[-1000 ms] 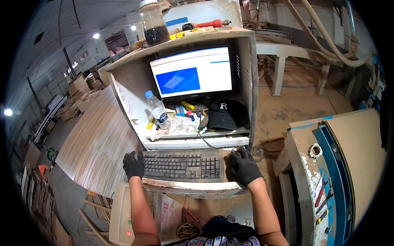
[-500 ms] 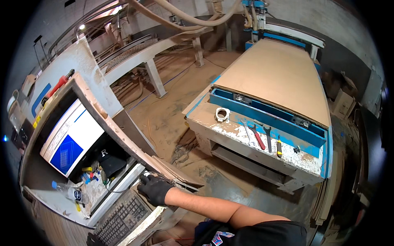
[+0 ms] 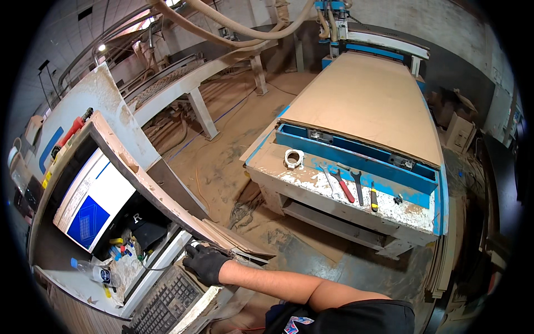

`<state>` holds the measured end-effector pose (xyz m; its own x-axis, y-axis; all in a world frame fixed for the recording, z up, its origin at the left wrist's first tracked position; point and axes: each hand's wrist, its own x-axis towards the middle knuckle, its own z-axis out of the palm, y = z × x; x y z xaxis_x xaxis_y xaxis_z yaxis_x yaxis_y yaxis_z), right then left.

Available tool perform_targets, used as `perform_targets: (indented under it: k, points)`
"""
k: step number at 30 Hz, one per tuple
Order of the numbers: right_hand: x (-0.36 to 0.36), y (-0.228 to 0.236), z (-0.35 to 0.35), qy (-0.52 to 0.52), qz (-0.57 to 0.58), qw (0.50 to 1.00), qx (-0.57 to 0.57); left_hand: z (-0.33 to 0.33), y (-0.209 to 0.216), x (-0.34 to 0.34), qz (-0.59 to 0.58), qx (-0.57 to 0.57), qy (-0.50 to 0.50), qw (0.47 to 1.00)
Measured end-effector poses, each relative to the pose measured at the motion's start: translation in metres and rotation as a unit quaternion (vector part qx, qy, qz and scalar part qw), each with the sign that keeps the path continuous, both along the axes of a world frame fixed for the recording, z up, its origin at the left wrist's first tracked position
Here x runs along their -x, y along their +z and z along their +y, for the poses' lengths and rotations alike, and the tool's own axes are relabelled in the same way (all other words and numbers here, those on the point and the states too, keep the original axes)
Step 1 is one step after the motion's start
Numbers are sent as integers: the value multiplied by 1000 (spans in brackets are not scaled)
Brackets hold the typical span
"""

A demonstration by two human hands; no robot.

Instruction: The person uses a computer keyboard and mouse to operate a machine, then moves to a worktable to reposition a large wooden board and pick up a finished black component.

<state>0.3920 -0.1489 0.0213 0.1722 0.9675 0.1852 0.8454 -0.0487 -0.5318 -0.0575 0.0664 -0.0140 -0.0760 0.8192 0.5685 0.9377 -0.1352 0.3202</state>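
Observation:
My right hand (image 3: 206, 264), in a black glove, lies curled over a computer mouse (image 3: 194, 243), of which only a pale edge and a cable show. Directly to its left is a dusty black keyboard (image 3: 167, 303) on a pull-out shelf. Of my left hand (image 3: 128, 329) only a dark sliver shows at the lower edge beside the keyboard; its fingers are hidden. In the cabinet, a lit monitor (image 3: 94, 200) displays a white window and a blue panel with a drawn outline.
A plastic bottle (image 3: 92, 271), a black cap (image 3: 139, 222) and small clutter lie below the monitor. Right of me stands a flatbed cutting machine with a brown board (image 3: 361, 106). Wrenches (image 3: 342, 186), a yellow-black knife (image 3: 374, 199) and a white ring clamp (image 3: 293, 159) rest on its front ledge.
The whole view has shifted slightly, with the machine now a little further left. My left hand has slipped mostly out of the lower edge; my right stays on the mouse.

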Motion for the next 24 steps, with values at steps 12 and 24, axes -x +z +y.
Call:
perform_targets:
  k: [12,24]
  points:
    - [-2,3,-1,8,4,1000,7,25,-21,23,-8,10,-7,1000]
    - [-2,6,-2,10,21,999,24,27,-19,25,8,19,-7,1000]
